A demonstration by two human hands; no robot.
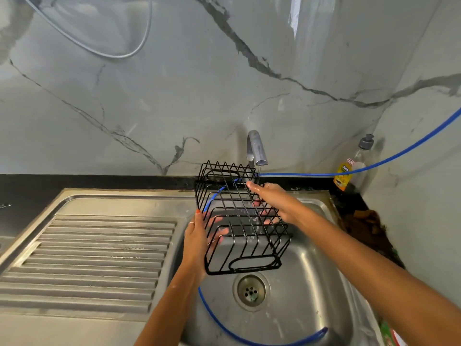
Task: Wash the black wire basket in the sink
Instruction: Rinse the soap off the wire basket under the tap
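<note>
The black wire basket [239, 221] hangs tilted over the steel sink bowl [311, 283], its far end up under the tap [257, 151]. A thin stream of water falls from the tap beside the basket's far right corner. My left hand [197, 243] grips the basket's left side, fingers curled inside the wires. On the right side my right hand [274, 201] lies wet, thumb on the upper rim and fingers under the wires.
A blue hose [249, 339] runs from the right wall behind the tap and loops through the bowl. The drain [251, 290] sits below the basket. A ribbed draining board [99, 250] lies left. A soap bottle [349, 171] stands in the right corner, brown debris [364, 223] beside it.
</note>
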